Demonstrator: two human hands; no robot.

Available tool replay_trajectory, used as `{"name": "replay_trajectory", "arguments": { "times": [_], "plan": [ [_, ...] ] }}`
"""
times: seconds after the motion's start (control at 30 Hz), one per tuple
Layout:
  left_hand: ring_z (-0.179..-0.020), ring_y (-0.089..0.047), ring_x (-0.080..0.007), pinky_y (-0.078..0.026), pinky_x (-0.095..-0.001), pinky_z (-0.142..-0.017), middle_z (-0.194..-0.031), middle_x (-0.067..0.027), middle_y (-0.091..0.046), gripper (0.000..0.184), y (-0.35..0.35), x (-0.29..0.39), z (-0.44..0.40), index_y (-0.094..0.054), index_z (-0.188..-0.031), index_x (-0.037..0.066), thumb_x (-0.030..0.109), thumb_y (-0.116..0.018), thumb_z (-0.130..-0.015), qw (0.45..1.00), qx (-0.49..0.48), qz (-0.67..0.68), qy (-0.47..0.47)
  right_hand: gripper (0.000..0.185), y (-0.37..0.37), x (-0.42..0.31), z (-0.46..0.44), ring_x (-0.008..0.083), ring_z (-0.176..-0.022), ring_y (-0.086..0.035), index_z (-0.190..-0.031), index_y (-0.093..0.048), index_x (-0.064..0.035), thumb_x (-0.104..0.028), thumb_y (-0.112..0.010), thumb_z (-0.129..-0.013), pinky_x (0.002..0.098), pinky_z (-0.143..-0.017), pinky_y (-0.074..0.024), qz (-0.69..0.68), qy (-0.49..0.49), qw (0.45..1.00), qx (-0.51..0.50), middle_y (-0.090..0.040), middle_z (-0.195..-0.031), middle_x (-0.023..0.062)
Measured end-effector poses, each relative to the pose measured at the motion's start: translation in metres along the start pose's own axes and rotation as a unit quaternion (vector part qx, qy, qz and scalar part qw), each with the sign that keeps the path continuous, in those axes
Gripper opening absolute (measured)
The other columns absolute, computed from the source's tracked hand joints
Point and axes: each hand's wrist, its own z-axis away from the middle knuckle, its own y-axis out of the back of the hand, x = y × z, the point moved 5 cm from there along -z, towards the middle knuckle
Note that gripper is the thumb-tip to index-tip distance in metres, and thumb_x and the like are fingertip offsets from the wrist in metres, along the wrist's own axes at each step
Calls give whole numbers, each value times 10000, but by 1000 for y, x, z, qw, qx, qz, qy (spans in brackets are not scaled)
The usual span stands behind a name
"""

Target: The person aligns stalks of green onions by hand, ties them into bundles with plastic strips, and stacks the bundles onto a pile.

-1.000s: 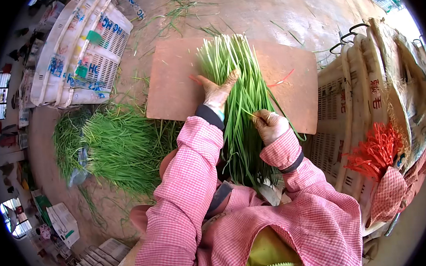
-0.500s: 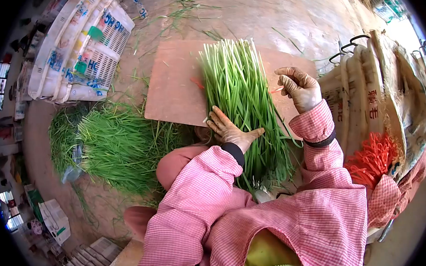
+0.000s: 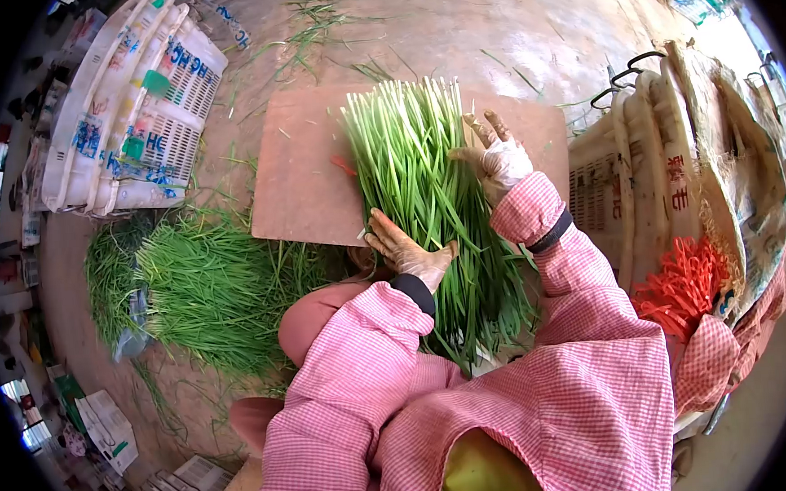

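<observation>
A thick bundle of green stalks [image 3: 414, 154] with pale ends lies on a reddish-brown board [image 3: 303, 174], its leafy ends toward my body. My left hand [image 3: 411, 251] rests against the bundle's lower left side, fingers spread and thumb over the leaves. My right hand [image 3: 494, 154] is at the upper right side of the bundle, fingers apart, with nothing visible in it. Left of the bundle, a bit of red tie [image 3: 343, 166] lies on the board.
A pile of green stalks [image 3: 207, 288] lies on the floor at left. Stacked white crates [image 3: 147, 125] stand at upper left. More crates [image 3: 623, 177] stand at right, with a bunch of red ties [image 3: 683, 286] beside them. Loose leaves [image 3: 317, 25] lie beyond the board.
My left hand slid from the upper stalks down to the bundle's lower left. My right hand let go of a leaf, rose to the right, then came in beside the bundle.
</observation>
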Motion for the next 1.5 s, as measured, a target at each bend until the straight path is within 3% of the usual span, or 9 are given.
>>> {"name": "replay_trajectory", "arguments": {
  "times": [0.1,0.2,0.3,0.5,0.9,1.2,1.4,1.43,1.5],
  "plan": [
    [-1296,119,-367,-23,-479,-1053,-1420,-151,96,1339,0,1,0,205,-1335,137,317,-822,-495,999,-9,32,7,389,-10,2,0,274,-1318,-126,-1133,-542,-318,-213,-614,-766,357,-1056,-175,53,16,998,9,-173,-1428,48],
    [-1293,130,-374,-13,-489,-1049,-1419,-156,100,1285,3,1,0,188,-1340,136,250,-804,-532,999,-11,51,13,408,-26,20,-15,303,-1315,-119,-1139,-539,-311,-215,-626,-752,368,-1045,-198,-260,-74,962,32,-164,-1429,69],
    [-1292,129,-378,-10,-489,-1048,-1419,-157,99,1267,2,-1,1,183,-1342,136,229,-796,-543,997,-7,76,-2,399,2,-2,4,319,-1309,-135,-1118,-550,-295,-213,-638,-737,403,-1028,-226,-7,-26,1000,6,-174,-1426,81],
    [-1294,117,-386,-26,-510,-1041,-1420,-166,71,1295,-2,-6,-2,156,-1351,132,348,-805,-510,998,13,60,-20,299,22,-43,12,322,-1313,-125,-1010,-586,-255,-188,-640,-724,464,-1007,-234,-43,124,973,188,-211,-1418,77],
    [-1295,97,-398,-69,-527,-1033,-1423,-168,62,1265,-2,-5,-2,155,-1352,142,326,-795,-537,999,3,34,-10,566,8,-50,-28,326,-1323,40,-1163,-531,-118,-333,-705,-669,506,-1051,-92,195,-44,956,-213,-73,-1441,110],
    [-1264,114,-456,-39,-551,-1021,-1402,-200,103,1341,-1,-6,-1,160,-1345,96,595,-731,-475,995,-9,70,-64,97,-6,-18,-25,342,-1291,-177,-705,-639,-72,-130,-649,-628,367,-1043,-203,-185,-48,981,41,-313,-1370,117],
    [-1275,99,-436,-47,-532,-1030,-1401,-203,85,1359,6,14,4,194,-1330,78,447,-795,-474,999,-12,-47,2,91,37,-19,-54,269,-1252,-282,-762,-626,-142,-185,-655,-687,400,-1029,-206,-154,-112,963,189,-430,-1292,75],
    [-1278,93,-431,-54,-523,-1033,-1403,-198,83,1361,7,16,3,195,-1329,72,440,-798,-475,996,-22,-77,28,131,65,-27,-51,269,-1214,-358,-816,-617,-159,-227,-656,-710,433,-1004,-262,38,-76,968,236,-475,-1251,74],
    [-1285,79,-417,-70,-497,-1041,-1407,-187,80,1352,8,20,3,192,-1329,63,421,-801,-484,993,-30,-100,58,94,86,4,-87,262,-952,-579,-835,-595,-102,-110,-625,-747,441,-820,-464,-295,-136,923,205,-613,-993,121]
  ]
}}
